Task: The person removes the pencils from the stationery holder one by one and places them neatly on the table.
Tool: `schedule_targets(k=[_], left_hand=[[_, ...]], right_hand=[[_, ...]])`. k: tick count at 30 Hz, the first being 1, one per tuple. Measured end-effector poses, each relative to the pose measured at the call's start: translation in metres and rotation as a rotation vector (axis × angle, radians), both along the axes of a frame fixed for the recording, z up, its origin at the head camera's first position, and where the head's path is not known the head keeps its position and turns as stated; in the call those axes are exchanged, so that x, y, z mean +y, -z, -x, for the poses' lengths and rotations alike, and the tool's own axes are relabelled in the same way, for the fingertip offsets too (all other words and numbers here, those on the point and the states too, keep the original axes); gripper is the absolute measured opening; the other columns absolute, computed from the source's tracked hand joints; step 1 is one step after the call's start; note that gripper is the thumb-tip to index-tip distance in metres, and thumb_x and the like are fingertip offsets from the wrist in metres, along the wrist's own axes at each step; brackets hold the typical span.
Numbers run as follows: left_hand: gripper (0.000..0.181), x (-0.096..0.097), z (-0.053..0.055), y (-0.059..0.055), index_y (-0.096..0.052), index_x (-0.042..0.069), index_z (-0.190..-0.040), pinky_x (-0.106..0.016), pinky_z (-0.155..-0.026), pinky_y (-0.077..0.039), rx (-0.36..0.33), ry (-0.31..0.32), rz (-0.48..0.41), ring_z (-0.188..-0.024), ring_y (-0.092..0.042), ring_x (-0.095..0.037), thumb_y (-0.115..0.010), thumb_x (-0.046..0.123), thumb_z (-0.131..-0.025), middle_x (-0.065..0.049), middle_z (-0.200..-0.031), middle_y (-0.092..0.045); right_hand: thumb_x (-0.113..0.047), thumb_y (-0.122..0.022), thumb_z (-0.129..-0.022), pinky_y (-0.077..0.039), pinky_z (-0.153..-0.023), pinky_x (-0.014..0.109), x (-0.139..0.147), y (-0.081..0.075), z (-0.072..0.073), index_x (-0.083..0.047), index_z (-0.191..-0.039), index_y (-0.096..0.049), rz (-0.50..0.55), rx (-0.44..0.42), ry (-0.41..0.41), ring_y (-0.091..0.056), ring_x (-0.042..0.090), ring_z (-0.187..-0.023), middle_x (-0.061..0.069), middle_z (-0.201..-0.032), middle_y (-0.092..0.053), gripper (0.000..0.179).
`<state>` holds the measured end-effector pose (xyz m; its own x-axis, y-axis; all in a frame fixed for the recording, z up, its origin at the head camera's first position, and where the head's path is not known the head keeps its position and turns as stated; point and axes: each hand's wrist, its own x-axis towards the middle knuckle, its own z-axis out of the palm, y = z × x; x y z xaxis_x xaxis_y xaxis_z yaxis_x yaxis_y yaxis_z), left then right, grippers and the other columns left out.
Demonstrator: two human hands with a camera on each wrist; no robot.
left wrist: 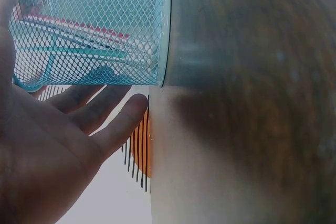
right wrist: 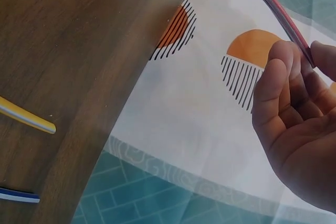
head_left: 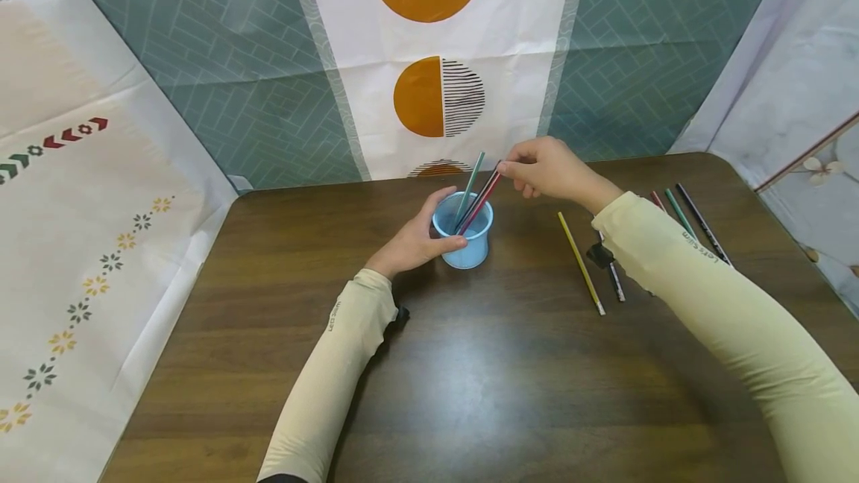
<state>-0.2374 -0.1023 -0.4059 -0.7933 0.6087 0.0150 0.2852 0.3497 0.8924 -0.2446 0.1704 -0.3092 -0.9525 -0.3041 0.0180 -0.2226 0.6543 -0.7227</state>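
Note:
A light blue mesh pencil cup (head_left: pixel 467 250) stands upright on the wooden table. My left hand (head_left: pixel 417 241) holds it from the left, thumb at the near side and fingers at the far side; the left wrist view shows the fingers spread behind the mesh (left wrist: pixel 105 3). Above the rim on the right, my right hand (head_left: pixel 553 171) pinches the upper end of a red pencil (head_left: pixel 491 188) between thumb and fingertips. The red pencil slants down into the cup. A dark pencil (head_left: pixel 473 205) lies close along it, and a green pencil (head_left: pixel 472 179) leans in the cup.
Right of the cup lie a yellow pencil (head_left: pixel 581 263) and a dark pencil (head_left: pixel 616 283), partly hidden by the right sleeve. Farther right are a red pencil (head_left: pixel 658 201), a green pencil (head_left: pixel 681 212) and another dark pencil (head_left: pixel 703 223). Patterned cloth (head_left: pixel 268 118) hangs behind the table.

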Motion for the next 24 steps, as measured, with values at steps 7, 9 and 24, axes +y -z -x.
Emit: schedule_targets(k=[7, 9, 24], left_hand=[[0.087, 0.001, 0.000, 0.001, -0.017, 0.047, -0.147, -0.045, -0.095, -0.043, 0.016, 0.004, -0.007, -0.117, -0.049, -0.022, -0.075, 0.047, -0.082, 0.000, -0.139, -0.041], [0.087, 0.000, 0.001, 0.001, -0.017, 0.046, -0.147, -0.045, -0.095, -0.043, 0.018, 0.005, -0.007, -0.117, -0.049, -0.022, -0.074, 0.047, -0.082, 0.000, -0.139, -0.041], [0.090, 0.000, 0.000, 0.001, -0.016, 0.044, -0.148, -0.044, -0.095, -0.044, 0.014, 0.005, -0.002, -0.118, -0.048, -0.022, -0.075, 0.049, -0.080, 0.000, -0.140, -0.040]], right_hand=[[-0.031, -0.061, -0.096, -0.055, -0.060, 0.036, 0.009, 0.000, -0.001, -0.005, -0.091, -0.065, 0.068, -0.035, 0.017, -0.063, 0.036, -0.068, 0.016, -0.076, -0.062, 0.027], [-0.029, -0.061, -0.096, -0.055, -0.060, 0.035, 0.012, -0.001, -0.002, -0.004, -0.093, -0.065, 0.091, -0.036, 0.020, -0.063, 0.034, -0.067, 0.017, -0.076, -0.062, 0.025], [-0.013, -0.055, -0.095, -0.055, -0.062, 0.035, 0.036, -0.011, -0.008, -0.002, -0.104, -0.064, 0.236, -0.045, 0.033, -0.064, 0.030, -0.069, 0.017, -0.082, -0.064, 0.016]])
